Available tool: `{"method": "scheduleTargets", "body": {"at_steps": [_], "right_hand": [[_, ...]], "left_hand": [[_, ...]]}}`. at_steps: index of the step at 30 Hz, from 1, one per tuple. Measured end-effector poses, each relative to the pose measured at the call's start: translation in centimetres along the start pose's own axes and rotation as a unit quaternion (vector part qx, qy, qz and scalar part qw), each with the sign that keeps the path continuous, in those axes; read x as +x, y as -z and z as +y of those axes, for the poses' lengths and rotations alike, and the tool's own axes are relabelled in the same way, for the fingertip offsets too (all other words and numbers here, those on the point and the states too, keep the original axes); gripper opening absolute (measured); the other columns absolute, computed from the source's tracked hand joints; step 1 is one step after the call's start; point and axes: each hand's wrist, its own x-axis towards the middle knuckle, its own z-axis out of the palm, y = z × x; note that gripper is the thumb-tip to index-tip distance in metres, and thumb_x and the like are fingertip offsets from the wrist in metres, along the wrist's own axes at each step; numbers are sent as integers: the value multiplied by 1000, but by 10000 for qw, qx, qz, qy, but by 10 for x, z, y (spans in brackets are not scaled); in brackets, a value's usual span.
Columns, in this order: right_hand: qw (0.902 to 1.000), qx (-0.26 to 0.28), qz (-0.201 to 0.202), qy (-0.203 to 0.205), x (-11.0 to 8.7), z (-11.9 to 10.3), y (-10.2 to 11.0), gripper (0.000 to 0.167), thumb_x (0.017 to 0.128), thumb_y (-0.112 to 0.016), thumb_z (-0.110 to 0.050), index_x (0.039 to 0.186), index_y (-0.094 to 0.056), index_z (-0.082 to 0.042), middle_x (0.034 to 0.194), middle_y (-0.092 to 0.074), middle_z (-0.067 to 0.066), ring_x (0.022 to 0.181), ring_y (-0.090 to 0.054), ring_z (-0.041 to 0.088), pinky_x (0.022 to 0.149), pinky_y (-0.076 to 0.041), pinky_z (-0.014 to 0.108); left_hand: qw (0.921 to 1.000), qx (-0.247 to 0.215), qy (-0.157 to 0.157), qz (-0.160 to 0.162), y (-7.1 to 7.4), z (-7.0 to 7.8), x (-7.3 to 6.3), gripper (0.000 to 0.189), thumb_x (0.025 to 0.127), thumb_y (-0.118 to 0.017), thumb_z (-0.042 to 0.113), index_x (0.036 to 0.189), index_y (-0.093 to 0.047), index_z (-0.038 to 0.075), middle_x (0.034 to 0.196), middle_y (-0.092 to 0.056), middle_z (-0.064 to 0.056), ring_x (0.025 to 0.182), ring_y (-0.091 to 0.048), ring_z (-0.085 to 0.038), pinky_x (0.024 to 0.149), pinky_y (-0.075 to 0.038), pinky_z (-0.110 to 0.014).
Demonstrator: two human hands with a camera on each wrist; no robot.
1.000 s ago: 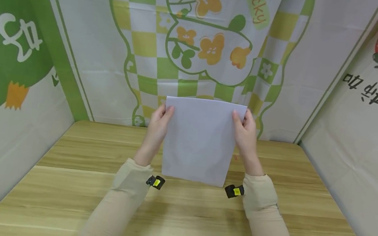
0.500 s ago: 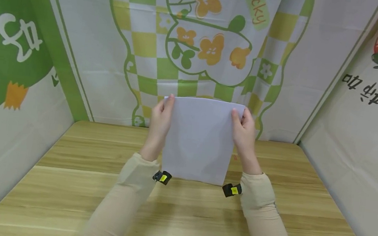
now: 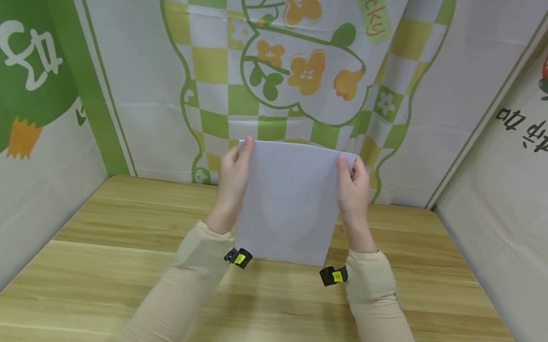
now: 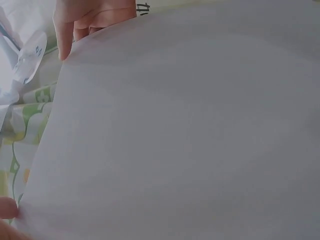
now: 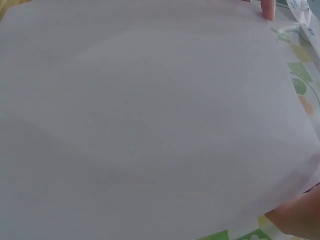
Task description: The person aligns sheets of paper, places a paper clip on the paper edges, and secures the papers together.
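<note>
- The left hand [image 3: 233, 183] pinches the paper's far left corner, thumb on the near face; a loose pinch there could let that corner slip, while too tight a one might crease it.
- The left black device [image 3: 239, 258], at the wrist, overlaps the paper's near left corner in the head view, so an inward turn could snag it.
- The white paper [image 3: 290, 207] is between both hands, above the table [image 3: 270, 324], its far edge slightly bowed; uneven pulling could buckle or tear it. Whether its near edge touches the wood, I cannot tell.
- The right hand [image 3: 354, 195] pinches the far right corner likewise; if it moved out of step, the sheet could skew.
</note>
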Motion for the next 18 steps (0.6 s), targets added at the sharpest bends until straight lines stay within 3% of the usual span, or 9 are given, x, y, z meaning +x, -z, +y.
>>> {"method": "scheduleTargets", "body": {"at_steps": [7, 11, 18], "right_hand": [[9983, 15, 417, -395, -5, -23, -3, 37, 100, -45, -31, 71, -38, -11, 59, -24, -6, 55, -26, 7, 55, -23, 21], [9976, 52, 531, -434, -12, -37, -5, 40, 100, -45, -28, 66, -32, -12, 56, -22, -8, 52, -24, 6, 53, -22, 20], [9974, 138, 651, -292, -12, -37, -7, 39, 100, -47, -25, 66, -33, -11, 57, -23, -7, 53, -25, 6, 52, -21, 20]], "left_hand": [[9999, 119, -46, -63, -2, 4, 0, 46, 95, -49, 48, 65, -37, 16, 66, -33, 5, 63, -33, -10, 61, -29, -25], [9998, 160, -121, -15, -3, 5, 0, 47, 96, -50, 45, 63, -34, 15, 62, -30, 5, 58, -30, -9, 57, -26, -24], [9995, 180, -249, 58, -5, 5, 1, 45, 97, -49, 40, 64, -33, 14, 63, -27, 5, 58, -28, -9, 57, -25, -24]]}}
